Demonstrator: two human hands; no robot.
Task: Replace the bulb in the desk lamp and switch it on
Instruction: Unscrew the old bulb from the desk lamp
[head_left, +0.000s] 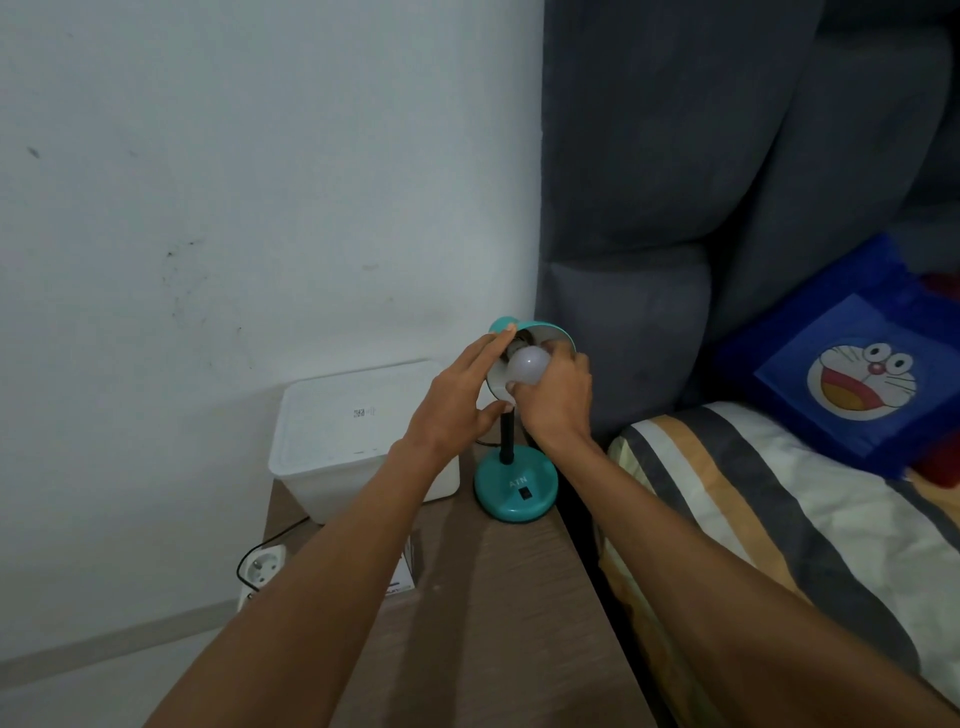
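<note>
A teal desk lamp stands on the wooden bedside table (498, 597), its round base (514, 491) carrying a black rocker switch (527, 492). The lamp's shade (556, 332) is tilted toward me. A white bulb (527, 365) sits at the mouth of the shade, unlit. My right hand (558, 400) is wrapped around the bulb from the right. My left hand (457, 400) holds the shade's left side, fingers on the rim and thumb below it. The socket is hidden behind the bulb and fingers.
A white lidded plastic box (358, 436) stands on the table left of the lamp. A small carton (402, 571) lies partly under my left forearm. A white socket strip (262, 569) with a black cable sits by the wall. The bed with a striped sheet (779, 519) borders the table's right side.
</note>
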